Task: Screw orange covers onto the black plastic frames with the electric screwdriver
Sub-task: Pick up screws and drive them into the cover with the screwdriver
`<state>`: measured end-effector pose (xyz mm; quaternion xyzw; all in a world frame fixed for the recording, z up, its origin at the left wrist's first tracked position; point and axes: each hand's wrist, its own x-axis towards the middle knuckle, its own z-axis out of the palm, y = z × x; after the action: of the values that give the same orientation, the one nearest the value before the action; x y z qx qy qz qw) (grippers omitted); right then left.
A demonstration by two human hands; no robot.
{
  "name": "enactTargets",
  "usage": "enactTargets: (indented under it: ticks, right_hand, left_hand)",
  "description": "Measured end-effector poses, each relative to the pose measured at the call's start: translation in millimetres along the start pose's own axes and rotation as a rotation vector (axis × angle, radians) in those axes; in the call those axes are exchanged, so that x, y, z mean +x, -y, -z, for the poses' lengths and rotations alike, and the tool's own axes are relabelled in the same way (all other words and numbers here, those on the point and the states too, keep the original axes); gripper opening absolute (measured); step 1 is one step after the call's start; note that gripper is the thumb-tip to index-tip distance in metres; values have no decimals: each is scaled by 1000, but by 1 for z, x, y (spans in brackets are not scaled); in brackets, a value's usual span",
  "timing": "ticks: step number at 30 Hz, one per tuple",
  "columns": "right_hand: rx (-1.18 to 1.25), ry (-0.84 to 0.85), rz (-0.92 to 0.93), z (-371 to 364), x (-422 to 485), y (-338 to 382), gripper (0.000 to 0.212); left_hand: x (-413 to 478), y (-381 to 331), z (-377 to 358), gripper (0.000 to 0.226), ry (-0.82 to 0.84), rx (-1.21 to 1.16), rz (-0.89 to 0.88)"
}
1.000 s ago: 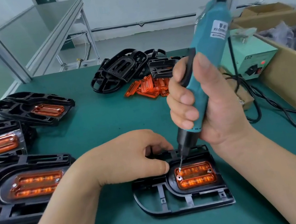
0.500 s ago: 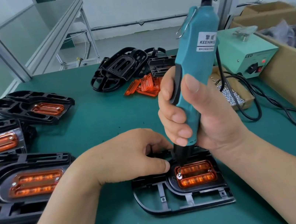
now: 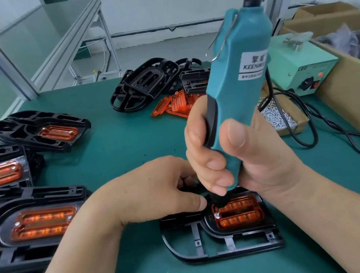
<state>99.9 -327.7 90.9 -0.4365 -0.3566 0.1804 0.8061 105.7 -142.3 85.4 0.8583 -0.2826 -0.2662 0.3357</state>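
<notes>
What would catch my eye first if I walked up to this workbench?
The big teal electric screwdriver in the middle, gripped upright by the right hand, its tip on a screw at the left end of an orange cover. The left hand holds the black frame under that cover. Finished orange-and-black frames lie stacked at the left.

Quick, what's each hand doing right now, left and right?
Left hand: closed, holding the black frame down.
Right hand: closed around the electric screwdriver, bit on the orange cover's screw.
</notes>
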Motion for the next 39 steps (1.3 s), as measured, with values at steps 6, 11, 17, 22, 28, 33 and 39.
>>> enactTargets:
  ticks: [6,11,17,22,28,33,39]
  right_hand:
    - [-23,-9,-43,-1,1,0,58]
    - [-8,-5,-56,0,2,0,53]
    - [-40,16,-43,-1,0,1,43]
    - [-70,12,-29,-1,0,3,44]
    - [-103,-17,-18,-3,-1,3,39]
    - [-148,-41,-5,-4,-2,3,47]
    - [-125,-62,7,-2,0,2,53]
  left_hand:
    - [0,-1,1,22,7,2,26]
    - [1,-2,0,18,17,-17,6]
    - [1,-1,0,17,34,-25,5]
    - [2,-2,-4,14,15,41,1]
    - [0,-6,-8,29,0,51,2]
    - [-4,-12,-12,39,-23,54,4]
    - [-2,-16,-27,48,-157,146,2]
